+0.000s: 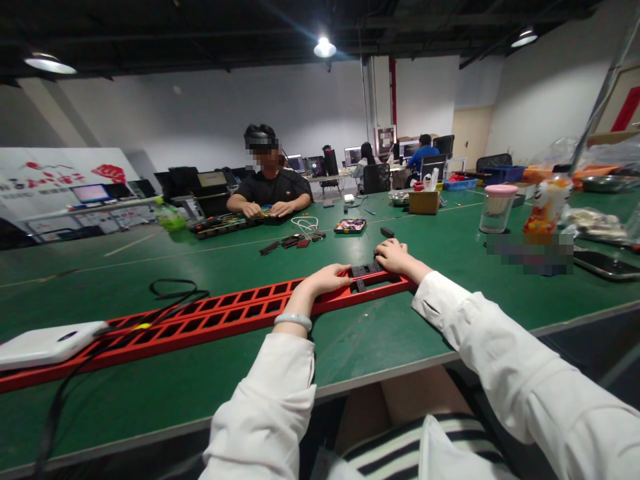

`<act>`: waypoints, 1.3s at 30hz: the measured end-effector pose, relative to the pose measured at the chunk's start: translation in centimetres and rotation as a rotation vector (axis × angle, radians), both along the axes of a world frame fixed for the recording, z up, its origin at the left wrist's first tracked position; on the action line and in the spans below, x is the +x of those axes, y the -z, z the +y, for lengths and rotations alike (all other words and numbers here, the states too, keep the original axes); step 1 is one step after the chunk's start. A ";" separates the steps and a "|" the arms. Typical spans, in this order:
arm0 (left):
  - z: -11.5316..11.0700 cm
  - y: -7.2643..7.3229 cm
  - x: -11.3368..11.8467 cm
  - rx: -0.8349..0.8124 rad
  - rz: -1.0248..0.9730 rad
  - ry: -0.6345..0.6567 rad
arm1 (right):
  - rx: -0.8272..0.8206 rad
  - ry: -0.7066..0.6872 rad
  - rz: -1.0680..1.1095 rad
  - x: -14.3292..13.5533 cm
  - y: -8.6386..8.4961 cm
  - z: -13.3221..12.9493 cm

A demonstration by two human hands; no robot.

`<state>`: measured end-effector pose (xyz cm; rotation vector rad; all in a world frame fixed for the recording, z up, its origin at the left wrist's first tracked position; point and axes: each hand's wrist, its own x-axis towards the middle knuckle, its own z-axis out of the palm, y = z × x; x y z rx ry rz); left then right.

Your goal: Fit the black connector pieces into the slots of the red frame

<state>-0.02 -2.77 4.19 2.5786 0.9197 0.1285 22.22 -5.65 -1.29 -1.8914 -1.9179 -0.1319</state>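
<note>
A long red slotted frame (240, 316) lies across the green table, running from the lower left to the middle. Black blocks (367, 269) sit in its right end. My left hand (324, 280) rests on the frame just left of these blocks, its fingertips touching them; what it grips, if anything, is hidden. My right hand (393, 255) is at the far right end of the frame, fingers bent down over the blocks, and its fingertips are too small to read. Beyond it lies a small loose black block (387, 232).
A white power bank (53, 343) with a black cable lies over the frame's left part. Dark pieces (293, 241) and a colourful tray (350, 226) lie farther back. At right stand a pink-lidded jar (497, 210), a bottle (549, 205) and a phone (606, 263). A person sits opposite.
</note>
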 end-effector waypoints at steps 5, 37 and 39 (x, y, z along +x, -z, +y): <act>0.3 0.2 0.0 0.027 0.042 0.044 | 0.042 -0.025 0.008 -0.2 -0.4 -0.5; -1.5 3.0 2.8 0.386 0.290 -0.253 | 0.087 -0.132 -0.124 -1.1 -1.4 -2.2; -1.8 3.0 2.7 0.392 0.287 -0.262 | 0.118 -0.139 -0.094 -1.4 -1.6 -2.7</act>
